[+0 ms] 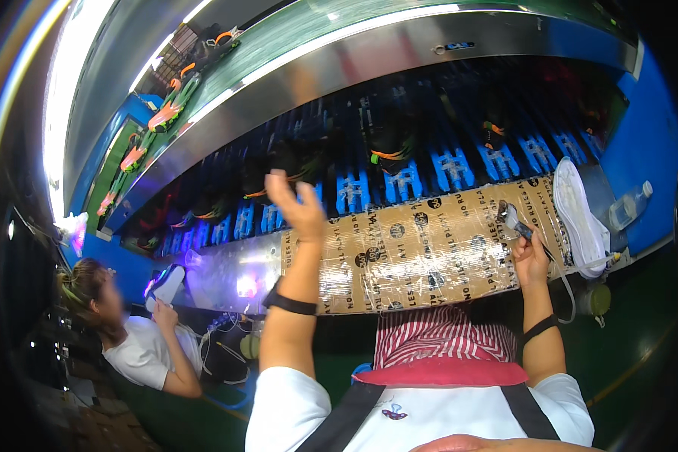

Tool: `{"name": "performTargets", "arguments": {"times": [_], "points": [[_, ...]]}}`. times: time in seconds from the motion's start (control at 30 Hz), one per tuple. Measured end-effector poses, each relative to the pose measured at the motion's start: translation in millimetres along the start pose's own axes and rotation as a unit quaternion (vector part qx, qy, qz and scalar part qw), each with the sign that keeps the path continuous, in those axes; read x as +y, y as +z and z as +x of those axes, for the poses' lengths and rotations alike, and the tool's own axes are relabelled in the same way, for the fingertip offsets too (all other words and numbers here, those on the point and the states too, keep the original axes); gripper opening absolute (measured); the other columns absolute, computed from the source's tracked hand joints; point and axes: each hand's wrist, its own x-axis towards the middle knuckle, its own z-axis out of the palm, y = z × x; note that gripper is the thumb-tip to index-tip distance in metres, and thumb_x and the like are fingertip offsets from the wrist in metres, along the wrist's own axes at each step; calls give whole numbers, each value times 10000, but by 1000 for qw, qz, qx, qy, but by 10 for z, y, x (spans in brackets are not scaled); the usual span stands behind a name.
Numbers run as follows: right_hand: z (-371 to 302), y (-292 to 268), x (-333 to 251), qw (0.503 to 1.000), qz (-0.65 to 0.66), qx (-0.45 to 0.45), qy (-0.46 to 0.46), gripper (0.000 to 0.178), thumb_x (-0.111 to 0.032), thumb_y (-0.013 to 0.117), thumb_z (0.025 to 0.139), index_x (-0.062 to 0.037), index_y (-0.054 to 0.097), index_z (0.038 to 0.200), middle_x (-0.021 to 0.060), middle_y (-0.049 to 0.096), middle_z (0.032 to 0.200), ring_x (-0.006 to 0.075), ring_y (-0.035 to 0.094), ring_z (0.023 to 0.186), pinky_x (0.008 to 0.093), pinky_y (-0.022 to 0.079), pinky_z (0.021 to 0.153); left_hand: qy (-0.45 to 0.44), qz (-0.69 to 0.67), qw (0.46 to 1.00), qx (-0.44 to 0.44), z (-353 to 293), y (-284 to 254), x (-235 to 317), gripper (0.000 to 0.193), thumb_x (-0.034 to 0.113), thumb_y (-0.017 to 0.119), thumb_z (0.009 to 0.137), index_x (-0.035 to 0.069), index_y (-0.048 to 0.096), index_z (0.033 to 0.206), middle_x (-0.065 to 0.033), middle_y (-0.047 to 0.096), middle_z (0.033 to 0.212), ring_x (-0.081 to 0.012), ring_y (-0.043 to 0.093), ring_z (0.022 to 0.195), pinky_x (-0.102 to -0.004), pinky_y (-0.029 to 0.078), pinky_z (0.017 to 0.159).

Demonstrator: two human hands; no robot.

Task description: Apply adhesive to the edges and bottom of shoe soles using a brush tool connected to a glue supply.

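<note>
My left hand (297, 209) is raised over the far edge of the cardboard-covered work surface (399, 256), fingers apart and holding nothing that I can see. Just beyond it, a dark shoe (294, 167) with a bit of orange sits on the rack, partly hidden by my fingers. At the right, my right hand (532, 258) is closed round a small brush-like tool (512, 221) with a dark, pale-edged head. A thin pale tube (566, 290) runs near this hand. Beside it to the right lies a white shoe sole (580, 218).
Blue shoe holders (453, 169) line the far side, several bearing dark shoes. Above them runs a green conveyor belt (309, 56); orange and black shoes (166, 114) ride at its left. A clear bottle (631, 205) stands far right. At left, a co-worker (139, 346) holds a sole (167, 285).
</note>
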Motion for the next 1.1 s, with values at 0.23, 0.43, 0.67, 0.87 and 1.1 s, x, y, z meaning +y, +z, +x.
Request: {"name": "performTargets", "arguments": {"times": [0.23, 0.43, 0.67, 0.87, 1.1], "points": [[-53, 21, -26, 999, -33, 19, -24, 254, -239, 481, 918, -54, 479, 1091, 38, 514, 724, 119, 456, 607, 237, 363, 554, 40, 153, 970, 183, 2105, -730, -1131, 464, 207, 505, 844, -22, 422, 1239, -292, 419, 1223, -406, 390, 1149, -454, 304, 990], [107, 68, 42, 998, -53, 34, -18, 261, -235, 471, 919, -61, 487, 1113, 40, 508, 738, 123, 444, 628, 253, 360, 574, -114, 409, 895, -139, 3155, -925, -2491, 795, 534, 633, 693, 21, 440, 1269, -267, 417, 1286, -382, 404, 1197, -408, 282, 1022], [63, 119, -29, 997, -45, 53, -27, 256, -229, 485, 911, -54, 487, 1097, 34, 506, 744, 124, 455, 644, 260, 379, 591, -181, 478, 838, -190, 3466, -566, -2781, 968, 604, 653, 616, 60, 323, 1345, -220, 443, 1286, -396, 442, 1154, -469, 318, 986], [98, 133, -13, 1000, -14, 15, 8, 229, -228, 507, 898, -90, 506, 1081, 50, 532, 728, 146, 490, 621, 300, 407, 624, -189, 351, 893, -210, 3826, -1228, -3300, 656, 549, 630, 687, -56, 584, 935, -186, 626, 935, -284, 592, 891, -350, 436, 820], [47, 177, -19, 1000, 3, 17, 7, 213, -233, 514, 894, -79, 504, 1041, 63, 540, 725, 148, 498, 611, 294, 410, 614, -140, 7, 985, -101, 3145, -1156, -2839, 277, 247, 685, 783, 20, 555, 876, -45, 593, 807, -145, 529, 721, -260, 437, 670]]}}
